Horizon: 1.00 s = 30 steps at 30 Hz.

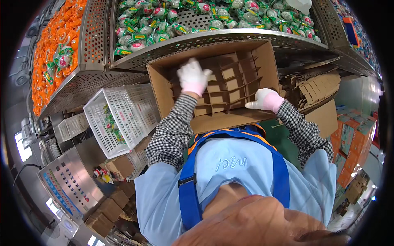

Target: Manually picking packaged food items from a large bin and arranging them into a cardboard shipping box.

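A corrugated cardboard box [172, 106] lies before me with its top uncovered, tilted against the metal bin's front edge. Inside sits a cardboard divider grid [226, 96] forming many cells, some of its strips bent. My left hand [192, 75], in a white glove with a pink cuff, is over the grid's left part, thumb apart and nothing visible in it. My right hand [265, 99], gloved alike, is by the box's right side near the grid's end. Its fingers curl and its thumb points left; whether it grips cardboard is hidden.
A perforated metal bin [197, 38] of green-wrapped round items [160, 24] stands ahead. Orange-wrapped items [63, 33] fill the left bin. A white plastic crate [115, 123] is at left. Stacked divider sheets [320, 87] and orange cartons [354, 141] are at right.
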Tool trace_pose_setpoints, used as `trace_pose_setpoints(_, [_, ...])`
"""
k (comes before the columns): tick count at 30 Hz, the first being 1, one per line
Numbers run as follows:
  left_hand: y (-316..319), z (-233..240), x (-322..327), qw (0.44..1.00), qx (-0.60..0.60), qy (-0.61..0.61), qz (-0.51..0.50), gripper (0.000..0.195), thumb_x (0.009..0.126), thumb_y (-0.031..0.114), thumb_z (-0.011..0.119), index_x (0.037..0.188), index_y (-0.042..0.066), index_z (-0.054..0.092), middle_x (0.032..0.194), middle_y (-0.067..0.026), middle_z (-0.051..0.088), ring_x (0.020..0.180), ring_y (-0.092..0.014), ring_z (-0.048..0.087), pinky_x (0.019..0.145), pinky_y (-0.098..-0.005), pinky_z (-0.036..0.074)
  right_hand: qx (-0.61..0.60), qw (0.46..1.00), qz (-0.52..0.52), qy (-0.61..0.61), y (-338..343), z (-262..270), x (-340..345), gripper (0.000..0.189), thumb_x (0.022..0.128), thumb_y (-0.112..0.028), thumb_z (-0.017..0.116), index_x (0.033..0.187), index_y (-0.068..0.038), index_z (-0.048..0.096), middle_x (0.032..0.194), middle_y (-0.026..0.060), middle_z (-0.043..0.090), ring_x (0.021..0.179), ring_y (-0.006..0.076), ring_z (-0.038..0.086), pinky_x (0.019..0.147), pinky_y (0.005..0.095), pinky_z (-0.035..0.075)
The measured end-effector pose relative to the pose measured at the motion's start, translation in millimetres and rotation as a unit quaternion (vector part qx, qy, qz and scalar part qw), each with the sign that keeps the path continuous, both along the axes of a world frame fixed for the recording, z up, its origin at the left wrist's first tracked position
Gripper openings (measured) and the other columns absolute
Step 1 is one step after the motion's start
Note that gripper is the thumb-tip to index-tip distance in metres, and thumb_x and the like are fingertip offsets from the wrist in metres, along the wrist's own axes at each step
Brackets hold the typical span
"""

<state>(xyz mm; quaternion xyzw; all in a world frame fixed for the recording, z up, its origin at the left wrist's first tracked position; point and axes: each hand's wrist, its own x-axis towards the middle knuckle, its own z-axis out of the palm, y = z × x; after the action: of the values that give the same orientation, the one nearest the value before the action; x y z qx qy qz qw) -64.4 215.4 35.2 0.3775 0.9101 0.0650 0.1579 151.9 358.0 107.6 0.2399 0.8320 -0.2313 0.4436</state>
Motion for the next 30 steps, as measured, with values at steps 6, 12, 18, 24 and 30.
trace_pose_setpoints(6, [-15.0, -51.7, 68.2, 0.974, -0.054, -0.001, -0.221, 0.088, 0.082, 0.057, 0.057, 0.148, 0.013, 0.02, 0.154, -0.0157, 0.012, 0.142, -0.037, 0.011, 0.107, -0.0652, 0.011, 0.023, 0.886, -0.121, 0.446, 51.4, 17.1, -14.4, 0.04, 0.086, -0.036, 0.06, 0.098, 0.002, 0.065, 0.089, 0.0208, 0.066, 0.085, 0.0332, 0.066, 0.075, 0.0383, 0.052])
trace_pose_setpoints(12, [8.4, -29.0, 86.6, 0.948, 0.058, 0.026, -0.311, 0.083, 0.08, 0.059, 0.056, 0.143, 0.013, 0.031, 0.15, -0.0172, 0.022, 0.14, -0.038, 0.015, 0.106, -0.0653, 0.013, 0.124, 0.699, -0.308, 0.634, 172.6, 48.7, -45.7, 0.03, 0.086, -0.024, 0.063, 0.105, 0.0, 0.065, 0.087, 0.0099, 0.068, 0.077, 0.0146, 0.064, 0.073, 0.0283, 0.05])
trace_pose_setpoints(18, [22.9, -31.1, 91.4, 0.957, 0.078, -0.026, -0.28, 0.086, 0.081, 0.057, 0.055, 0.144, 0.006, 0.027, 0.151, -0.0259, 0.013, 0.141, -0.044, 0.005, 0.109, -0.0625, 0.003, 0.446, 0.528, -0.463, 0.555, 478.0, -12.6, 15.2, 0.031, 0.085, -0.03, 0.062, 0.096, -0.001, 0.066, 0.08, 0.013, 0.065, 0.071, 0.0158, 0.062, 0.064, 0.0329, 0.05])
trace_pose_setpoints(24, [13.4, 92.7, -61.8, 0.893, 0.373, 0.253, -0.017, 0.063, 0.084, 0.028, 0.061, 0.134, -0.001, 0.037, 0.143, -0.0314, 0.026, 0.132, -0.053, 0.023, 0.108, -0.056, 0.024, 0.465, 0.819, 0.01, 0.337, 529.4, -78.4, 11.3, 0.034, 0.084, -0.029, 0.057, 0.095, 0.002, 0.065, 0.085, 0.0199, 0.066, 0.08, 0.0322, 0.063, 0.07, 0.0394, 0.049])
trace_pose_setpoints(30, [18.6, 102.9, -185.7, 0.977, 0.184, 0.098, 0.054, 0.047, 0.083, 0.029, 0.063, 0.12, 0.001, 0.056, 0.119, -0.0203, 0.058, 0.111, -0.032, 0.056, 0.095, -0.0394, 0.044, 0.413, 0.701, -0.019, 0.581, 487.3, -34.8, -51.3, 0.019, 0.084, -0.013, 0.057, 0.097, -0.003, 0.065, 0.08, 0.0143, 0.063, 0.075, 0.03, 0.062, 0.065, 0.0379, 0.048])
